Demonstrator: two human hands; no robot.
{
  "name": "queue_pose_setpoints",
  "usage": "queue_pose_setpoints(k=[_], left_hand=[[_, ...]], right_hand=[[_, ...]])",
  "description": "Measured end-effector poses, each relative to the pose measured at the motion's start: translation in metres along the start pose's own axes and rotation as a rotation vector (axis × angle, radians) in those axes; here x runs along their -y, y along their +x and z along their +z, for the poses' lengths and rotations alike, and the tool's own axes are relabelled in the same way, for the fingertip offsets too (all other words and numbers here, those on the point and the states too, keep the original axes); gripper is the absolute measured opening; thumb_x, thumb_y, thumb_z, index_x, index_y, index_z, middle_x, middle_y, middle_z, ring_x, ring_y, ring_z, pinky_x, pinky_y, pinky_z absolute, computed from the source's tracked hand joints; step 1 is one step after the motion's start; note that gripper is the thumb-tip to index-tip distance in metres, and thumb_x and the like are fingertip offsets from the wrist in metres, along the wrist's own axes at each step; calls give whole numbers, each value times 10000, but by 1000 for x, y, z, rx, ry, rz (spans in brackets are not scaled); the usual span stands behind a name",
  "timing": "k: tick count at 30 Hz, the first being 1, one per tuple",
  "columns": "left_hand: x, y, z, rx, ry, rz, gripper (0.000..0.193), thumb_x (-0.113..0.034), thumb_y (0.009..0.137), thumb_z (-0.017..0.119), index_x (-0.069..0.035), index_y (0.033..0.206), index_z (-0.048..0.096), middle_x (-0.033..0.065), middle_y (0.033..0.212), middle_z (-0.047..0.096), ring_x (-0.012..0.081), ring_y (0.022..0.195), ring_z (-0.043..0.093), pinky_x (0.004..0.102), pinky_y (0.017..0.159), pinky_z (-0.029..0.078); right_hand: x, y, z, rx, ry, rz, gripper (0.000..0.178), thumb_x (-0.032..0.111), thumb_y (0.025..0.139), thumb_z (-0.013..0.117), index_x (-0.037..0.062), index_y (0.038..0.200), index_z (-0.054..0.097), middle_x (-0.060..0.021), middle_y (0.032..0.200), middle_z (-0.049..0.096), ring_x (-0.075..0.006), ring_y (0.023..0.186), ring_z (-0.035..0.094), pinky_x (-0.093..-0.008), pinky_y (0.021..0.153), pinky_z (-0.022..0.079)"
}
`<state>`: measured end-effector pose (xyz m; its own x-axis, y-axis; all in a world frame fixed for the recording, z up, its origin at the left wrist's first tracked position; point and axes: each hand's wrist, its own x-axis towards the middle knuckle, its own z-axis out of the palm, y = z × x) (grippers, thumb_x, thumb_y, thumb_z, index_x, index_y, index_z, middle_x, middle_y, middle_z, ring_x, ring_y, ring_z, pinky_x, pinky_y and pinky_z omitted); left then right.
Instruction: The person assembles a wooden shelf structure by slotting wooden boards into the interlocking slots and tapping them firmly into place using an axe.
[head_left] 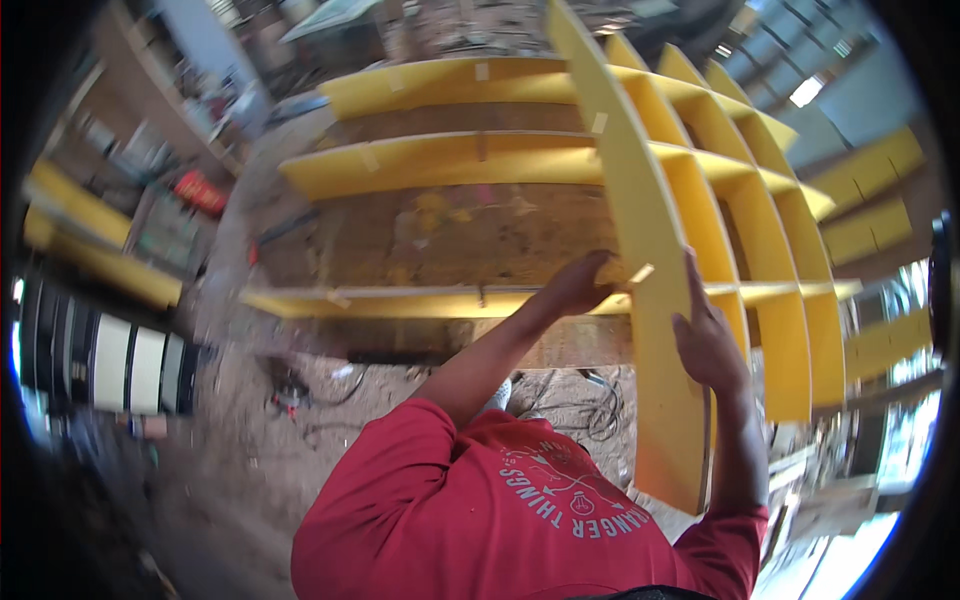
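Yellow panel [665,400] runs lengthwise away from you between your hands, your right hand [708,345] grasping its right edge, left hand [578,285] by its left face, grip can't tell.

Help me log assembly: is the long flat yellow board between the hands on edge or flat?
On edge: the long flat yellow board shows a broad side face, narrow edge uppermost.

Head view, wide fisheye: from head height I look steeply down and forward, over the red shirt [530,515] close below, to the yellow boards [645,215] beyond.
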<state>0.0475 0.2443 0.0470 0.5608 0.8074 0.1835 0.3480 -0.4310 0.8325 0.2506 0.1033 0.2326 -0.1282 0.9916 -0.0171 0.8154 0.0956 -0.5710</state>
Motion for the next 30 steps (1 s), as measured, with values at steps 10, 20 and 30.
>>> queue_pose_setpoints(k=[10, 20, 30], left_hand=[[17, -146, -193, -385, -125, -145, 424, -239, 1020, 749, -10, 1375, 714, 141, 1319, 772, 228, 1187, 748, 376, 1045, 578], [142, -271, -363, -434, 293, -608, 376, -380, 961, 796, -72, 1176, 779, 192, 1049, 808, 316, 1015, 795, 416, 904, 605], [173, -281, -366, 57, 334, -593, 570, -619, 1028, 596, -94, 1010, 817, 203, 899, 781, 430, 909, 757, 551, 800, 570]], right_hand=[[7, 5, 9, -71, -102, -73, 938, -26, 963, 523, 180, 1767, 85, -310, 1569, 546, -569, 1302, 605, -591, 1093, 516], [25, 0, 15, -79, -231, 66, 1011, -54, 913, 605, 230, 1768, 146, -240, 1669, 476, -510, 1393, 586, -552, 1151, 502], [13, 19, 113, -481, -974, 386, 963, 271, 943, 796, 212, 1744, 265, -185, 1747, 370, -420, 1527, 468, -604, 1284, 300]])
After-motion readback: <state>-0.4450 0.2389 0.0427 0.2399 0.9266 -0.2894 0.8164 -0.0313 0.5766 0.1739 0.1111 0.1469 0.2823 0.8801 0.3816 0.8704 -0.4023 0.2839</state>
